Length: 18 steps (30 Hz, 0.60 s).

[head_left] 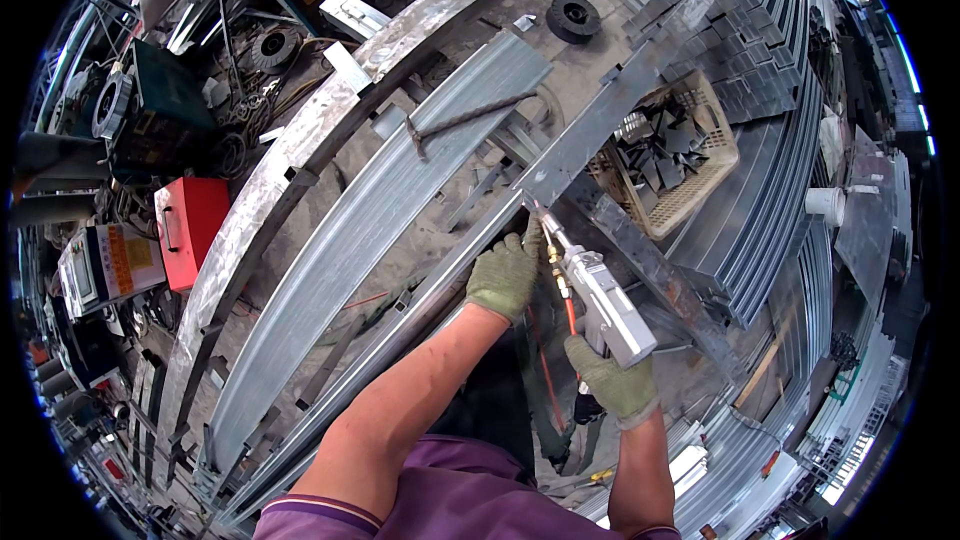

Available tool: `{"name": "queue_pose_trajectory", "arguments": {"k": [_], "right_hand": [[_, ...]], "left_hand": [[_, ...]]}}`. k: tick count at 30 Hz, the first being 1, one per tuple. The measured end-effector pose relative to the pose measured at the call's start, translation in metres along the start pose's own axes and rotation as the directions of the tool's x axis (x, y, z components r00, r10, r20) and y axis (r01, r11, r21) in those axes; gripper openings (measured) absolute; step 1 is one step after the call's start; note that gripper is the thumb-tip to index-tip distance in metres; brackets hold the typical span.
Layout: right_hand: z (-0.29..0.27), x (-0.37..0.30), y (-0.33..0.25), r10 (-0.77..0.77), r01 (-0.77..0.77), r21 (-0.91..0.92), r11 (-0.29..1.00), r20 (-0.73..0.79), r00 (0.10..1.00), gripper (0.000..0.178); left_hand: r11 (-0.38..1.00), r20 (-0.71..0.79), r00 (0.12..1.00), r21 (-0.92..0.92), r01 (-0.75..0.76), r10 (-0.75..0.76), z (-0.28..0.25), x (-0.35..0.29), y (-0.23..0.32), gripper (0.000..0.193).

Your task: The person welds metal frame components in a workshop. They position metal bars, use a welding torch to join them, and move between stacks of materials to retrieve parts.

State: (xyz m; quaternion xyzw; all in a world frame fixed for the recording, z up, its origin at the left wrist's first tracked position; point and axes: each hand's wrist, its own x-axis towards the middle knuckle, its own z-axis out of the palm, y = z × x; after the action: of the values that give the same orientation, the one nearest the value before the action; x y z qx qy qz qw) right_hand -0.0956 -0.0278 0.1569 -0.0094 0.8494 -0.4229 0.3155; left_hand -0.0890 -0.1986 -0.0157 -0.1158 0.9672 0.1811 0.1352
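Observation:
My right hand (615, 380), in a green work glove, is wrapped around the handle of a silver handheld welding gun (610, 308). The gun's nozzle slants up and left onto the end of a flat steel bar (580, 145), where it meets a long narrow steel profile (430, 295). My left hand (503, 278), gloved alike, lies on that profile beside the nozzle. Its fingers bend over the edge, and one finger stretches along the nozzle; the fingertips' far side is hidden. An orange hose and brass fittings (556, 265) run along the gun's left side.
Left of the profile lie a wide galvanized channel (370, 210) and a long curved beam (270, 190). A beige plastic crate (725, 130) holds metal offcuts. Stacked steel profiles (780, 210) fill the right. A red box (190, 230) and a black wheel (574, 18) stand farther off.

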Motion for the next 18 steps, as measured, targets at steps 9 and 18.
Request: {"name": "queue_pose_trajectory", "arguments": {"k": [9, 18], "right_hand": [[-0.013, -0.011, 0.009, -0.053, 0.081, 0.159, 0.984, -0.174, 0.983, 0.01], [-0.024, -0.027, 0.037, -0.01, 0.059, 0.307, 0.95, -0.156, 0.988, 0.013]], "left_hand": [[1.0, 0.037, 0.999, 0.01, -0.021, 0.021, -0.016, -0.004, 0.005, 0.094], [0.998, -0.029, 1.0, 0.062, -0.008, 0.01, -0.012, -0.005, 0.004, 0.082]]}}
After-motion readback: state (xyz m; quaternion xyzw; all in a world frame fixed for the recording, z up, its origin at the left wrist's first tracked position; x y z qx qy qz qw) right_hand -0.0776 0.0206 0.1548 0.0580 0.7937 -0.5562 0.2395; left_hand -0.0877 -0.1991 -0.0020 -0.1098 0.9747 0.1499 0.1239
